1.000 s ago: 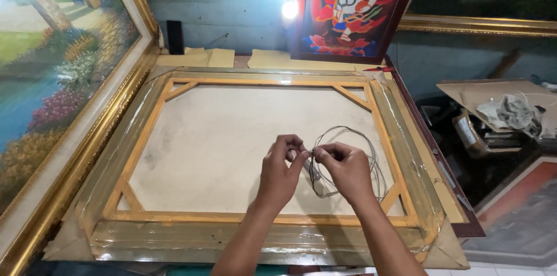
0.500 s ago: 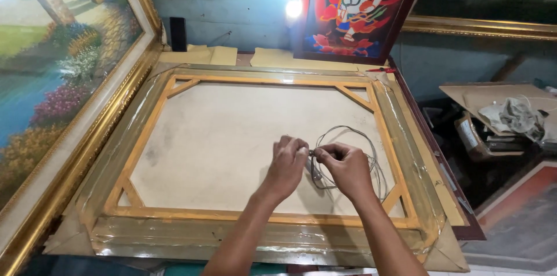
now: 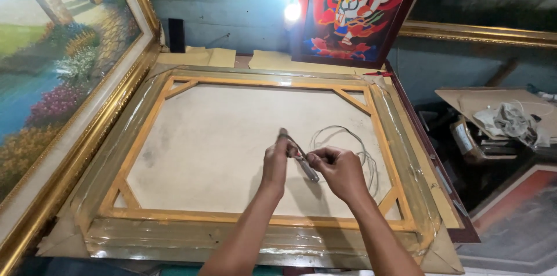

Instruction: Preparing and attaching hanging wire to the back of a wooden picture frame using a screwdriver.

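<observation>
Both hands [image 3: 310, 166] hold pliers [image 3: 301, 159] slanting upper-left to lower-right

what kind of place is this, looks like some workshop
Probably a picture-framing workshop. A framed canvas lies face down while the left hand and right hand work a wire. Gold-framed paintings lean around it.

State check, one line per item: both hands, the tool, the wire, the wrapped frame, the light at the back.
Left hand: closed around the upper end of the small metal hand tool.
Right hand: pinching the tool's lower end.
Small metal hand tool: held tilted above the canvas back.
Thin grey wire: loosely coiled, lying on the canvas.
Plastic-wrapped wooden picture frame: lying flat, face down.
Bright bulb: lit.
</observation>
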